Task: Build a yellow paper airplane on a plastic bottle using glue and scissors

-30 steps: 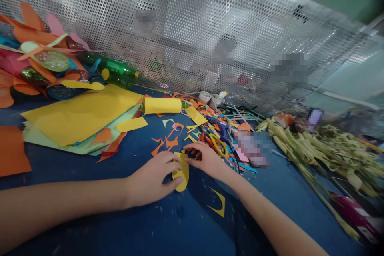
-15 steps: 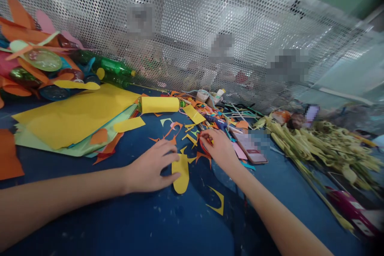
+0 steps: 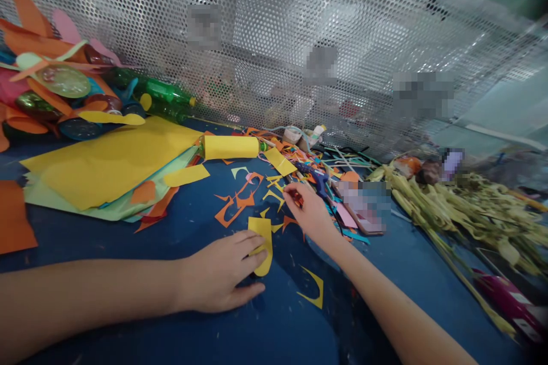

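Note:
My left hand (image 3: 231, 271) lies flat with its fingers stretched over a yellow paper piece (image 3: 260, 224) that has a rounded near end. The fingers cover part of this piece. Farther right, my right hand (image 3: 311, 211) is closed, its fingers curled low over the paper scraps. Something red-orange shows within its grip, but I cannot make out what it is. Orange paper cut-offs (image 3: 231, 208) and thin yellow cut-offs (image 3: 274, 197) lie between and beyond the hands. A bottle wrapped in yellow paper (image 3: 231, 147) rests on its side behind them.
Stacked coloured paper (image 3: 107, 165) lies left, below plastic bottles with paper parts (image 3: 64, 80). A blue glue gun (image 3: 320, 178) and a phone (image 3: 363, 214) lie right of centre. Dried husks (image 3: 454, 217) cover the far right. A perforated metal panel (image 3: 265, 23) stands behind the blue table (image 3: 192, 336).
My left hand has come down toward me and flattened onto the yellow piece, uncovering orange cut-offs. My right hand stays near the same spot, still curled. The view has shifted slightly.

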`<control>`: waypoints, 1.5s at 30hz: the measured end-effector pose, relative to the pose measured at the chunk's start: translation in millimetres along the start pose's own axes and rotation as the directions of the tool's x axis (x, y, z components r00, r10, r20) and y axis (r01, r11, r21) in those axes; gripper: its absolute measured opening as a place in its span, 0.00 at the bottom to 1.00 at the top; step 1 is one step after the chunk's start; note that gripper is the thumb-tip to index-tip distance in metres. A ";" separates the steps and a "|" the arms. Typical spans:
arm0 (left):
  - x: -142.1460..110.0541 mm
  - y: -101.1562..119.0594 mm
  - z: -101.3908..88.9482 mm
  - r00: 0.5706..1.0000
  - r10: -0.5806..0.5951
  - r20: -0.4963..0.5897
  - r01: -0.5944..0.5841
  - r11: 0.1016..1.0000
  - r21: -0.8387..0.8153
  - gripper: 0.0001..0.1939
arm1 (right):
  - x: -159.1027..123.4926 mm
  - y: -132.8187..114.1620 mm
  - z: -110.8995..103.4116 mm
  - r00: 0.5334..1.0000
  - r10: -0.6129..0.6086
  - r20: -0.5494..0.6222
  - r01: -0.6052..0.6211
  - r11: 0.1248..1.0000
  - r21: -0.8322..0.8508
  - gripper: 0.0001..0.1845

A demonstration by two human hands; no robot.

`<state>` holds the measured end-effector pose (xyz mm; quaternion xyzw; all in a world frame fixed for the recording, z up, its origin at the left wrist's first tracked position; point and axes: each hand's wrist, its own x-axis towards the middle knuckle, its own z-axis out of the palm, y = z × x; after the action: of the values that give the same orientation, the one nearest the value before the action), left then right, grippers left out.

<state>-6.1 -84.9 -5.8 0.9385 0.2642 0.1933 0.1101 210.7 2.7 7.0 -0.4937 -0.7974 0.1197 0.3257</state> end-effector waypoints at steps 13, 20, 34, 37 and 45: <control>2.1 -1.7 0.5 1.000 0.013 -0.020 -0.013 0.999 -0.029 0.20 | 0.0 -5.3 -5.2 0.927 0.130 0.353 -0.296 0.831 0.470 0.10; 1.0 -2.2 1.2 0.999 0.016 -0.035 -0.017 0.999 -0.039 0.20 | -9.1 -20.0 1.9 0.940 0.079 0.331 -0.169 0.953 0.252 0.06; 2.6 -2.3 0.9 1.000 -0.003 0.008 0.003 1.000 -0.013 0.21 | -15.6 -26.4 13.5 0.970 0.035 0.239 -0.070 0.988 0.138 0.02; 2.6 -2.4 0.6 1.000 0.001 -0.003 -0.001 1.000 -0.028 0.20 | -15.1 -25.0 13.3 0.969 0.049 0.240 -0.086 0.985 0.148 0.01; 3.0 -3.7 1.8 1.000 -0.001 -0.017 0.001 0.999 -0.036 0.20 | -15.7 -23.8 14.3 0.966 0.014 0.259 -0.054 0.988 0.148 0.01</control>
<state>-4.6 -80.3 -7.7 0.9345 0.2621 0.2059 0.1250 189.4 -20.6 2.0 -0.4609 -0.8128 0.2494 0.2546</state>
